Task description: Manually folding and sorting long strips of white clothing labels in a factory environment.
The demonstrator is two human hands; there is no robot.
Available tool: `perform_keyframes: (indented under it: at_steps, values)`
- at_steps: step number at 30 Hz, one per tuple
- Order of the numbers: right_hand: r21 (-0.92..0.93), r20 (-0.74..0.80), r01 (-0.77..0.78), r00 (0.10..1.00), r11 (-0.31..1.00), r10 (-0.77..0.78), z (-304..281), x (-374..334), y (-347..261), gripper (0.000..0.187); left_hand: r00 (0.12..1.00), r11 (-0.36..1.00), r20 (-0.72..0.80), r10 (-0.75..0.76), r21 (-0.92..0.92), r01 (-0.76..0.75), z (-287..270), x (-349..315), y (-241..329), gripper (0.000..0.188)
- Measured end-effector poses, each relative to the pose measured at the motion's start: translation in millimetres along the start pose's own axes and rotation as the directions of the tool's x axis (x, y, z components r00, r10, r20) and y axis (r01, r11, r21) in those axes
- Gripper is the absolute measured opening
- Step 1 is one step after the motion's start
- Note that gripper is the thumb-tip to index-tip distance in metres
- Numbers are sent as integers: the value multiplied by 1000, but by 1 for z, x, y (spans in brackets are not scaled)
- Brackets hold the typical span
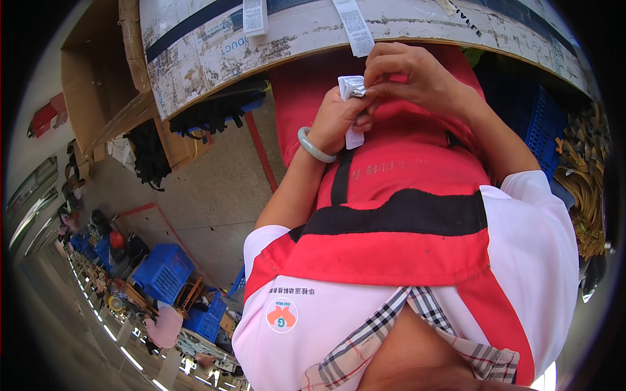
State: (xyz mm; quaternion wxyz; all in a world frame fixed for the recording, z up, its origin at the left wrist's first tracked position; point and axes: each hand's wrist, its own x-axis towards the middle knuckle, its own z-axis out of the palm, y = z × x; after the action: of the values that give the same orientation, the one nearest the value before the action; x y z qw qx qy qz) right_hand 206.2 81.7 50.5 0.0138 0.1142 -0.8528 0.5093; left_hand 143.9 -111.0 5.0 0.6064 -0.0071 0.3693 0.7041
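Observation:
My left hand (338,118), with a pale bangle at its wrist, is closed around a small bundle of white labels (351,85). The bundle's upper end is folded and shiny, and its lower end sticks out below the fingers. Close against it, my right hand (414,77) has thumb and fingers pinched together at the bundle's edge. Exactly what lies between those right fingertips is partly hidden. Just above the right fingers, a printed white label strip (354,27) hangs over the table edge. Further left on the table lies another stack of white labels (255,18).
The worn, tape-covered table (202,68) curves across the top, in front of my red apron (398,156). An open cardboard box (98,85) stands at the left. Black straps (215,111) lie below the table edge. At the right are a blue crate (542,130) and brown strips (583,189).

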Motion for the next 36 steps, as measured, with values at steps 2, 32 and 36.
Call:
perform_keyframes:
  at_steps: [2, 32, 36]
  values:
    - [-18, 8, 2, 1000, 1000, -2, 0, 0, 0, 11, 1000, 1000, 10, -2, 25, 2, -1, 0, -1, 9]
    - [-274, -15, 75, 996, 959, -82, 7, -4, -4, 8, 999, 1000, -30, -25, 4, 25, -2, 1, -1, 4]
    - [-315, -30, 79, 995, 946, -93, 7, -4, -3, 8, 999, 999, -37, -21, 26, 22, -2, 1, -3, 4]
